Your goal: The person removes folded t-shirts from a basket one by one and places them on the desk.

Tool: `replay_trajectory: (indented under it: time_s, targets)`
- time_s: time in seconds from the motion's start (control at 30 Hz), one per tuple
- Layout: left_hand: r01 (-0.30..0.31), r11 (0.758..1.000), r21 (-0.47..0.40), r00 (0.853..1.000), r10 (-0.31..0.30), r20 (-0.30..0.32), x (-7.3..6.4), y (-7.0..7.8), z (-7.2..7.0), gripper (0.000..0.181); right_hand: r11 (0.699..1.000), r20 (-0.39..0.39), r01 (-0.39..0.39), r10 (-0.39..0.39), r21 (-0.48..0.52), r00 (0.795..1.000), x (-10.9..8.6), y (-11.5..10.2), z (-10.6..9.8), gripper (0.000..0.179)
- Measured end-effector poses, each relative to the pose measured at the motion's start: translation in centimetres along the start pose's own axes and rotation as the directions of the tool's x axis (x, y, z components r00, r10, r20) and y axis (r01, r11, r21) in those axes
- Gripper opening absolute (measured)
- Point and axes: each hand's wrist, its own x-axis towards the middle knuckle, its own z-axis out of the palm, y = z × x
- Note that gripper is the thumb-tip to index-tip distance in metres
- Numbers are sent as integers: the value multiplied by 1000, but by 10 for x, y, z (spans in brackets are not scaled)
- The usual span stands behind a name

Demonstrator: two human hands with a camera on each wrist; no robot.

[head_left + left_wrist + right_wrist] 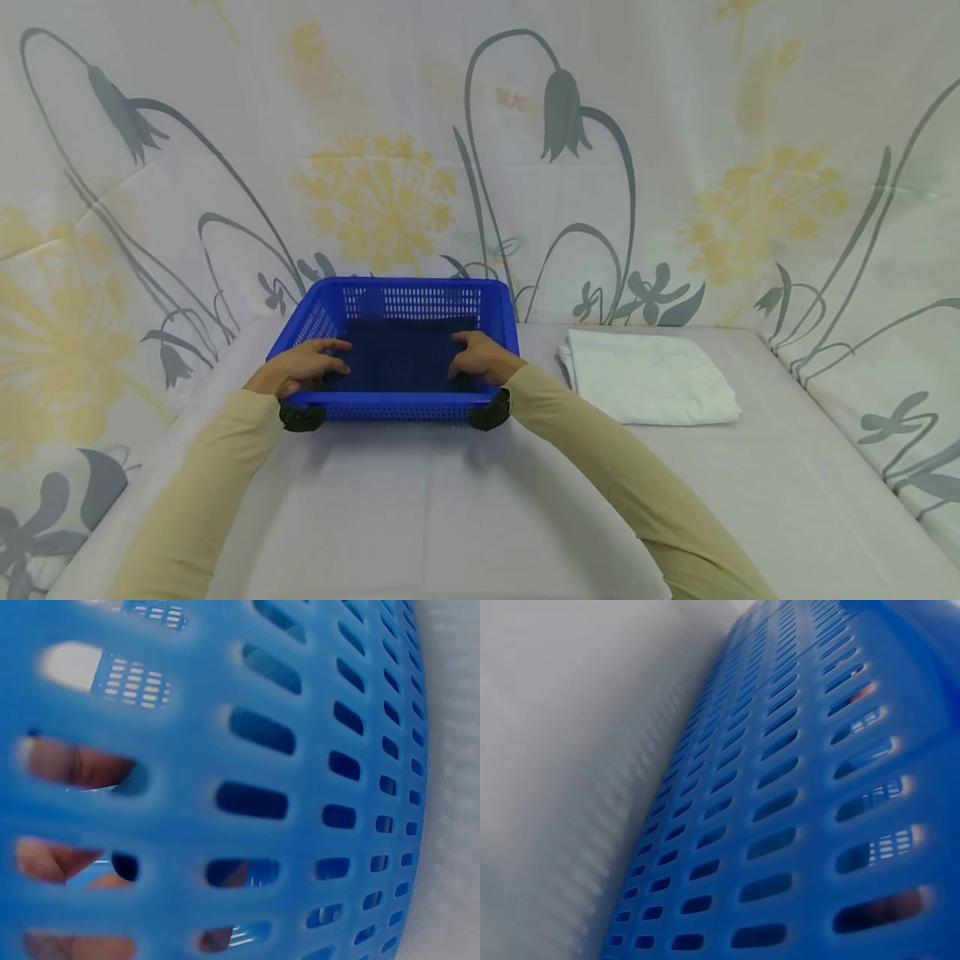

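A folded dark navy cloth lies inside a blue plastic basket with slotted walls. My left hand reaches over the basket's front left corner, its thumb and forefinger apart at the cloth's left edge. Opposite it, my right hand comes in over the front right, fingertips at the cloth's right edge. Through the slots in the left wrist view, parts of the left fingers show beside the dark cloth. The right wrist view is mostly filled by the basket wall; its slots hide most of the right hand.
A folded white cloth lies on the table to the right of the basket. The table carries a pale cover. Behind and at both sides hangs a flower-patterned curtain, close to the basket's back rim.
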Motion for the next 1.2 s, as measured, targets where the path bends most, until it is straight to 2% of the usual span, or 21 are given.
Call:
replay_trajectory:
  time_s: [0.2, 0.43, 0.87, 1.1, 1.2]
  targets:
    - [-12, 1000, 5, 1000, 12, -21, 1, 1, 2, 65, 998, -5, 28, -28, -56, 1000, -2, -1, -2, 80]
    - [-60, 997, 50, 996, 63, -60, -1, 3, 4, 67, 997, -8, 62, -63, -48, 998, -3, -4, -4, 79]
    - [-88, 995, 55, 992, 93, -86, -3, 7, 4, 66, 991, 24, 121, -120, -51, 993, -9, -13, -12, 78]
    - [-121, 987, 103, 983, 134, -123, -4, 8, 3, 67, 987, 28, 158, -157, -22, 987, -10, -15, -18, 77]
    - [-147, 985, 89, 978, 158, -138, -5, 11, 1, 67, 983, 24, 182, -182, -14, 983, -10, -16, -21, 78]
